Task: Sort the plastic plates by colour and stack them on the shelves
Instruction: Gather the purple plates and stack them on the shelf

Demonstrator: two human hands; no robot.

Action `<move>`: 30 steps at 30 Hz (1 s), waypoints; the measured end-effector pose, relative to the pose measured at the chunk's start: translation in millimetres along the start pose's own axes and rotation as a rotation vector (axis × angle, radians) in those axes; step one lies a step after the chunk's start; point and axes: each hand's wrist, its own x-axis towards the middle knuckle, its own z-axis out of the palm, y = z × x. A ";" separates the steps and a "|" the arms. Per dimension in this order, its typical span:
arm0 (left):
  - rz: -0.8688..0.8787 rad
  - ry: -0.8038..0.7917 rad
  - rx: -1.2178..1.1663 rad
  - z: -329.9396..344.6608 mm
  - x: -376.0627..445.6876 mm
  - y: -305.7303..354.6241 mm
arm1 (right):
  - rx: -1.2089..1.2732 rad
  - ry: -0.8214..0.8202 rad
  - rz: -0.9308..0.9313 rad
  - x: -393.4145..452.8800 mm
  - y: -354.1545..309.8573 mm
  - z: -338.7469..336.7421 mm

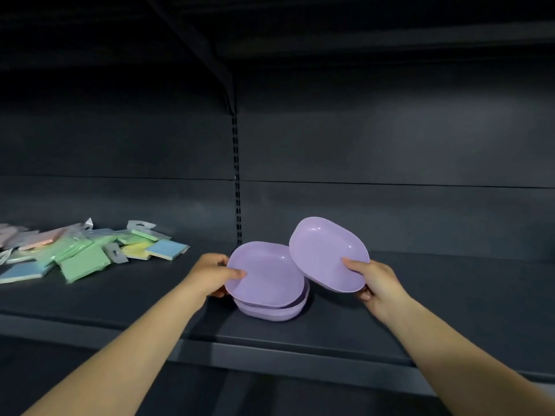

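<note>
A stack [271, 304] of lilac plates sits on the dark shelf [420, 295], near its front edge. The left hand [214, 273] grips the top plate [267, 273] at its left rim, thumb on top and fingers curled beneath. The right hand [375, 282] pinches a loose plate [327, 253] by its lower right rim and holds it tilted, just beside the stack. Well to the left lies a heap of pastel packets [81, 250].
</note>
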 end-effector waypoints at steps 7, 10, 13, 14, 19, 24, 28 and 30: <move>-0.020 -0.086 0.010 12.7 16.2 -8.4 | 0.050 0.007 0.022 13.4 21.3 -3.5; -0.005 -0.086 -0.089 21.8 17.4 -17.2 | 0.102 -0.065 0.003 13.9 25.9 -12.2; 0.022 -0.044 -0.203 33.2 14.7 -22.3 | 0.144 -0.096 -0.001 16.4 27.1 -17.1; 0.027 -0.024 -0.224 36.6 13.9 -23.6 | 0.144 -0.096 -0.002 17.3 27.6 -17.1; 0.052 0.061 -0.338 50.6 11.0 -26.5 | 0.066 -0.104 -0.017 18.7 28.0 -13.2; 0.019 0.058 -0.516 67.8 -0.5 -18.7 | -0.085 -0.080 -0.007 22.2 28.0 -7.1; 0.030 0.011 -0.535 69.1 -2.7 -15.2 | -0.240 -0.036 0.009 25.2 18.9 5.3; 0.043 -0.008 -0.527 69.0 -2.0 -14.9 | -0.362 -0.011 -0.034 28.5 15.2 15.3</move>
